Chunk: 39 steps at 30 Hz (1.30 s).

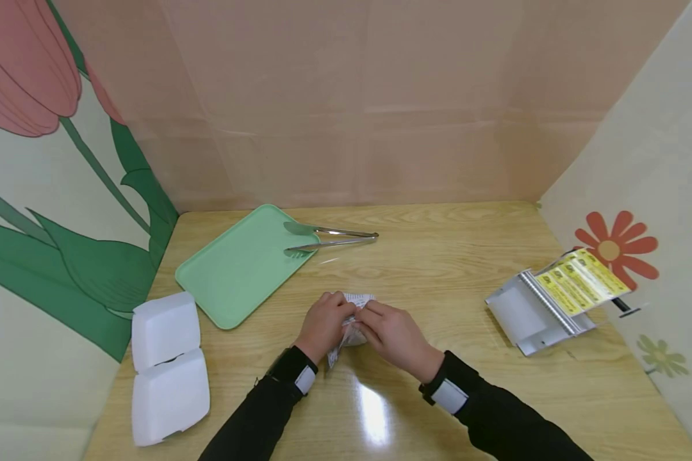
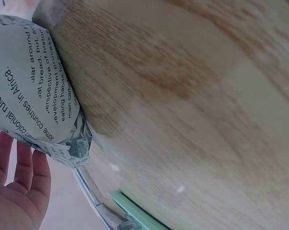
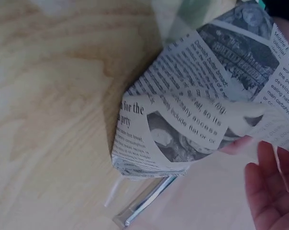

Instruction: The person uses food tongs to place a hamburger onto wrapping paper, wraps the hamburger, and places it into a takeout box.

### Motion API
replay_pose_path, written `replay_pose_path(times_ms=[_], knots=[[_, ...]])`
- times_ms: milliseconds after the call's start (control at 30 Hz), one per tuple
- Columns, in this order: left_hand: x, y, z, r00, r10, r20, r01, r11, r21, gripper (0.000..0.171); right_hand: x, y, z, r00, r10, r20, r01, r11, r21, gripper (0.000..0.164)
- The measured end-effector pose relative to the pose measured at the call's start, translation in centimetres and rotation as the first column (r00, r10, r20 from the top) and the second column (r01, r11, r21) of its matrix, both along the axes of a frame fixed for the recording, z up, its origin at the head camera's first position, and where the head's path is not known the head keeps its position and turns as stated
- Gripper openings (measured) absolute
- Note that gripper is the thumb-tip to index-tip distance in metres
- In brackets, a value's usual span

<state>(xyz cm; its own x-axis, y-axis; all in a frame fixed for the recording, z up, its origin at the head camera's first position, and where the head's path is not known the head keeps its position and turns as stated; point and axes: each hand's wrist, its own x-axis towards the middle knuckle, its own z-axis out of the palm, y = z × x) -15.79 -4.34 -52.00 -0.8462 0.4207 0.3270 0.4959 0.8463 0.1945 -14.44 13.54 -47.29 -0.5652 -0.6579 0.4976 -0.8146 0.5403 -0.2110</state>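
Between the two hands is a packet of newsprint-patterned wrapping paper (image 1: 354,337), set on the table at the middle front. The left hand (image 1: 325,325) pinches its upper left part, and the right hand (image 1: 399,334) pinches the upper right, with fingertips close together. In the left wrist view the printed wrapping paper (image 2: 34,86) looks rounded and full, the left hand's fingers (image 2: 25,165) at its edge. Folded flaps of the wrapping paper (image 3: 192,115) show in the right wrist view beside the right hand (image 3: 271,187). What the paper encloses is hidden.
Metal tongs (image 1: 346,242) rest with their tips on a green tray (image 1: 239,275) at the back left. An open white clamshell box (image 1: 170,397) stands at the left edge. On the right is a metal dispenser (image 1: 530,320) carrying yellow printed labels (image 1: 582,282).
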Motion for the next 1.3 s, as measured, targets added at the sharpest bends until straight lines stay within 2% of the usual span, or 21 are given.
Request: replay_pose_path(times_ms=[167, 333, 433, 633, 700, 800, 933, 1033, 1167, 1233, 1300], knots=[[-0.1, 0.1, 0.1, 0.999, 0.012, 0.046, -0.011, 1.000, -0.021, 0.034, -0.4, -0.4, 0.2, 0.999, -0.024, 0.042, 0.024, 1.000, 0.002, 0.008], [-0.2, 0.1, 0.1, 0.999, 0.022, 0.033, -0.021, 0.999, -0.034, 0.024, -1.1, -0.7, 0.1, 0.987, -0.087, 0.134, 0.086, 0.996, 0.014, 0.005], [-0.4, 0.1, 0.1, 0.999, 0.033, 0.032, -0.032, 0.999, -0.026, 0.017, -1.8, -0.9, 0.1, 0.969, -0.127, 0.211, 0.122, 0.992, 0.033, 0.008], [-0.6, 0.2, 0.3, 0.991, 0.065, 0.120, -0.066, 0.998, 0.005, 0.011, -3.1, -0.9, -0.1, 0.917, -0.164, 0.363, 0.148, 0.986, 0.070, 0.012], [-0.6, 0.1, 0.4, 0.989, 0.070, 0.131, -0.070, 0.998, -0.009, 0.008, -3.3, -0.9, -0.3, 0.901, -0.174, 0.398, 0.151, 0.985, 0.089, 0.013], [-0.6, 0.0, 0.6, 0.991, 0.065, 0.121, -0.063, 0.998, -0.025, 0.007, -3.7, -0.8, -0.4, 0.891, -0.181, 0.417, 0.151, 0.983, 0.104, 0.016], [-0.6, -0.6, 0.7, 0.992, 0.029, 0.121, -0.031, 0.999, 0.011, 0.007, -3.9, -1.0, -0.5, 0.898, -0.181, 0.401, 0.142, 0.982, 0.124, 0.018], [-0.2, -1.3, 0.9, 0.986, -0.024, 0.162, 0.005, 0.993, 0.115, 0.010, -4.0, -1.1, -0.2, 0.904, -0.185, 0.386, 0.135, 0.979, 0.155, 0.017], [1.1, -2.5, 1.3, 0.972, -0.089, 0.217, 0.032, 0.966, 0.255, 0.022, -3.9, -1.1, 0.0, 0.901, -0.190, 0.389, 0.110, 0.969, 0.219, 0.014], [2.0, -3.2, 1.5, 0.965, -0.101, 0.240, 0.030, 0.959, 0.280, 0.024, -3.9, -1.1, 0.1, 0.898, -0.186, 0.398, 0.089, 0.964, 0.250, 0.014], [3.2, -3.9, 1.6, 0.959, -0.092, 0.268, 0.013, 0.960, 0.281, 0.036, -3.8, -1.0, 0.2, 0.895, -0.176, 0.409, 0.068, 0.962, 0.264, 0.014]])
